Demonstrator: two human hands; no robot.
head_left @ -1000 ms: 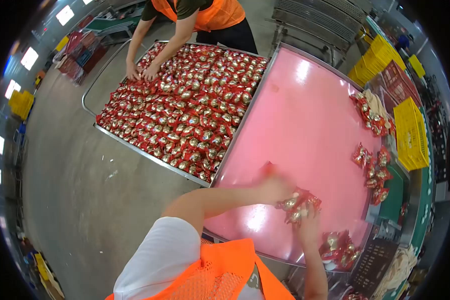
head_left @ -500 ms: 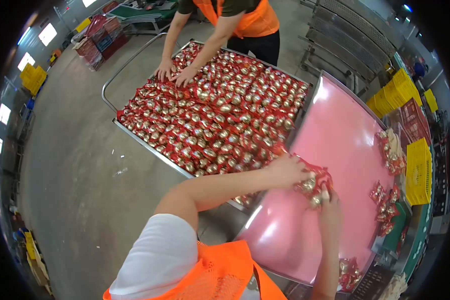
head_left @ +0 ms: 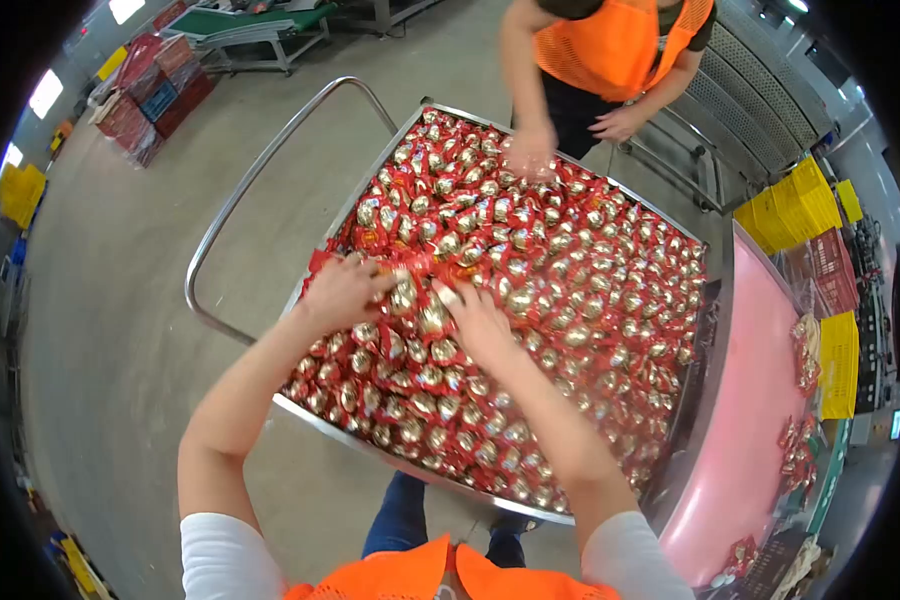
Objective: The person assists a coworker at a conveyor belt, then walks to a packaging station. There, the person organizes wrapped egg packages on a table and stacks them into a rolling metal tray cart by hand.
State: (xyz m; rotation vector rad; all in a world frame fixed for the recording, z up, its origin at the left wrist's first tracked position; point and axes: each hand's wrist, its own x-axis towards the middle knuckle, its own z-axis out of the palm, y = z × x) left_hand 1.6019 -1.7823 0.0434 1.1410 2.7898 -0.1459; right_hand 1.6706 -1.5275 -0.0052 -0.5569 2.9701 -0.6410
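Observation:
A large metal-framed tray [head_left: 370, 440] on a cart is covered with shiny red-and-gold wrapped packets [head_left: 570, 330], rounded gold bodies with red film edges. My left hand [head_left: 345, 292] is at the tray's left side, its fingers curled onto a few packets. Close to its right, my right hand [head_left: 478, 322] presses its fingers around packets in the same cluster. Pale coverings show on some fingertips. Gold packets [head_left: 405, 296] lie between my two hands. Exactly how many I hold is hidden by the layer beneath.
Across the tray stands a co-worker in an orange vest [head_left: 595, 50], one hand [head_left: 532, 155] over the packets. A pink-surfaced table [head_left: 740, 400] adjoins on the right, with packets along its far edge. Yellow crates [head_left: 838, 365] stand beyond. A curved metal handle [head_left: 270, 150] rises at left.
Both my hands have moved left from the pink table, carrying a bunch of packets, to the tray's left part. The view has shifted; the co-worker's hands have separated, one leaving the packets.

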